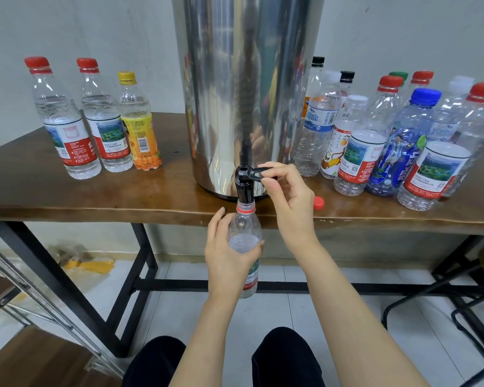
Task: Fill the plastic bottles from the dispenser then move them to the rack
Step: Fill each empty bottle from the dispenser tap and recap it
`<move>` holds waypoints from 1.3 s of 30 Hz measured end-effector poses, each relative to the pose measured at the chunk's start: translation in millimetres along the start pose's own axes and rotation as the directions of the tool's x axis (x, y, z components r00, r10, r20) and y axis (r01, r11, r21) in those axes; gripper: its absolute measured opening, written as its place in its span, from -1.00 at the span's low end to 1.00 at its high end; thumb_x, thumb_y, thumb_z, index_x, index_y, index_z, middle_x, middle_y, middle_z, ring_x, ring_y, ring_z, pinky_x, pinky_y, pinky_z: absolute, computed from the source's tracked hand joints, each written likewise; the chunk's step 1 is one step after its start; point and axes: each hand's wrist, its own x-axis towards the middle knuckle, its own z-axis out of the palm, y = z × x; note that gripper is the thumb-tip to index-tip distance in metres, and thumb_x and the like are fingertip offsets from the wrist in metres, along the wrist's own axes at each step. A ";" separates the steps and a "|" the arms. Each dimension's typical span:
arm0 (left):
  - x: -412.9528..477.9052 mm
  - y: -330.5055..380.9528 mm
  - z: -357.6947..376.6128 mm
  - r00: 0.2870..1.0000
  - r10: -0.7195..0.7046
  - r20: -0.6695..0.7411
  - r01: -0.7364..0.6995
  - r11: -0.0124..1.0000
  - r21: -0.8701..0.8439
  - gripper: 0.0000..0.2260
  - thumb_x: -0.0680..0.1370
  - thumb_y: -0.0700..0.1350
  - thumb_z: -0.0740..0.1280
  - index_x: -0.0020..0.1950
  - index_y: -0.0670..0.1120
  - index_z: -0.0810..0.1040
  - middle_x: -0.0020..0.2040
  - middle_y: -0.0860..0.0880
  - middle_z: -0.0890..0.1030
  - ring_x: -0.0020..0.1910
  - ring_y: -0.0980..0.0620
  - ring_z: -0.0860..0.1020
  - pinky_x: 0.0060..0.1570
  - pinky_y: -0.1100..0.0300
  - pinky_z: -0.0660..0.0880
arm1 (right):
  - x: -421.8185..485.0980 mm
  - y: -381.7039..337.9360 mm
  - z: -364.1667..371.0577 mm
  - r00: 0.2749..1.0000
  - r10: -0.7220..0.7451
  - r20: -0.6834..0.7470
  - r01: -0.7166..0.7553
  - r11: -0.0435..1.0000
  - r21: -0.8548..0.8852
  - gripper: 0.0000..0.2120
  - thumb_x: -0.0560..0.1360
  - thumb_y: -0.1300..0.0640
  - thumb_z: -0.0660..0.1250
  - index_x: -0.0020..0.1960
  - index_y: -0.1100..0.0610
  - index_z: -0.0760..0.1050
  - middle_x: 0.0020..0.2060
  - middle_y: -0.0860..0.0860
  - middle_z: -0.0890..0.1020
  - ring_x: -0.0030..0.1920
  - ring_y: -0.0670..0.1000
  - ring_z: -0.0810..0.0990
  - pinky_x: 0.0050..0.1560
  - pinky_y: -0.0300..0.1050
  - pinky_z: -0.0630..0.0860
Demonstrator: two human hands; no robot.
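Observation:
A tall steel dispenser (249, 88) stands on the wooden table (67, 196), its black tap (243, 185) hanging over the front edge. My left hand (229, 255) grips a clear plastic bottle (246, 224) with a red neck ring, its mouth right under the tap. Water fills the bottle to about the shoulder. My right hand (285, 191) pinches the tap's black lever (253, 171). The bottle's red cap (318, 203) lies on the table to the right of the tap.
Three filled, capped bottles (95, 121) stand left of the dispenser. Several capped bottles that look empty (389, 141) crowd the table's right side. Black table legs and a metal frame (25, 297) are below left, a black stool frame (458, 317) is below right.

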 end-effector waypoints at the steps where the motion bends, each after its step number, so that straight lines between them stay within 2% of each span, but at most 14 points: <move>1: 0.1 0.1 0.0 1.000 -0.002 0.000 0.002 1.000 0.003 -0.33 0.34 -0.05 0.60 0.40 -0.03 0.44 0.47 0.08 0.34 0.31 0.27 0.27 0.25 0.37 0.20 | 0.1 0.2 0.1 1.000 -0.001 -0.002 0.001 1.000 0.001 -0.83 0.57 0.18 0.32 -0.02 -0.10 0.53 0.06 -0.15 0.63 0.13 0.00 0.61 0.11 -0.04 0.54; 6: 0.4 -0.1 0.2 1.000 -0.006 0.012 0.006 1.000 0.000 -0.31 0.33 -0.04 0.61 0.40 -0.02 0.42 0.47 0.09 0.33 0.29 0.29 0.27 0.16 0.53 0.14 | 0.5 0.9 -0.4 1.000 -0.008 -0.001 0.008 1.000 0.018 -0.88 0.56 0.12 0.31 -0.02 -0.10 0.53 0.06 -0.12 0.64 0.13 0.03 0.61 0.10 0.01 0.54; 11: -0.3 2.2 -0.7 1.000 -0.004 0.024 0.004 1.000 -0.008 -0.30 0.33 -0.05 0.61 0.42 -0.04 0.41 0.49 0.07 0.31 0.31 0.26 0.26 0.26 0.33 0.22 | 0.3 0.0 0.5 1.000 -0.005 0.003 0.005 1.000 0.028 -0.90 0.55 0.10 0.31 -0.02 -0.10 0.53 0.06 -0.16 0.64 0.12 -0.01 0.61 0.10 -0.09 0.52; 15: -1.1 1.7 -0.7 1.000 0.010 0.025 -0.010 1.000 -0.026 -0.31 0.33 -0.07 0.61 0.40 -0.04 0.42 0.49 0.06 0.30 0.33 0.26 0.26 0.23 0.40 0.20 | 0.2 -0.5 0.7 1.000 -0.004 0.001 0.004 1.000 0.031 -0.86 0.55 0.11 0.31 -0.03 -0.15 0.52 0.06 -0.17 0.64 0.12 0.02 0.61 0.13 -0.01 0.53; 20: -1.2 2.5 -0.8 1.000 0.008 0.024 -0.007 1.000 -0.024 -0.30 0.33 -0.07 0.61 0.41 -0.04 0.42 0.49 0.07 0.29 0.32 0.29 0.24 0.27 0.30 0.23 | -0.1 -2.0 0.3 1.000 0.000 0.006 0.000 1.000 0.021 -0.87 0.55 0.10 0.31 -0.02 -0.14 0.52 0.06 -0.20 0.63 0.13 -0.02 0.61 0.13 -0.07 0.52; 25: -0.6 1.3 -0.8 1.000 0.011 0.023 -0.010 1.000 -0.006 -0.30 0.33 -0.07 0.61 0.41 -0.05 0.42 0.48 0.06 0.31 0.29 0.33 0.22 0.13 0.61 0.12 | -0.3 -2.2 0.9 1.000 0.005 0.003 -0.005 1.000 0.012 -0.89 0.55 0.10 0.31 -0.03 -0.13 0.53 0.06 -0.19 0.63 0.11 -0.01 0.61 0.12 -0.05 0.53; 30: -0.5 2.4 -1.5 1.000 0.009 0.023 -0.009 1.000 -0.006 -0.30 0.33 -0.06 0.61 0.41 -0.05 0.42 0.49 0.06 0.30 0.31 0.30 0.23 0.22 0.42 0.17 | -0.4 -2.2 0.4 1.000 -0.002 0.001 0.002 1.000 0.013 -0.90 0.55 0.07 0.30 -0.02 -0.14 0.52 0.06 -0.19 0.63 0.10 0.00 0.61 0.09 -0.05 0.54; 35: -0.6 1.5 -1.4 1.000 0.015 0.020 -0.015 1.000 -0.003 -0.30 0.33 -0.07 0.61 0.41 -0.06 0.42 0.49 0.06 0.31 0.30 0.33 0.23 0.12 0.62 0.10 | -0.4 -1.7 0.8 1.000 0.004 0.001 -0.004 1.000 0.015 -0.86 0.56 0.13 0.31 -0.03 -0.13 0.52 0.05 -0.22 0.63 0.09 -0.04 0.61 0.09 -0.07 0.52; 39: -0.4 2.3 -1.5 1.000 0.009 0.018 -0.009 1.000 0.004 -0.30 0.33 -0.06 0.61 0.42 -0.05 0.42 0.49 0.05 0.31 0.32 0.29 0.24 0.23 0.48 0.15 | -0.2 -1.2 0.6 1.000 0.004 0.000 -0.004 1.000 0.017 -0.89 0.55 0.09 0.30 -0.03 -0.13 0.53 0.05 -0.22 0.63 0.10 -0.02 0.61 0.09 -0.05 0.53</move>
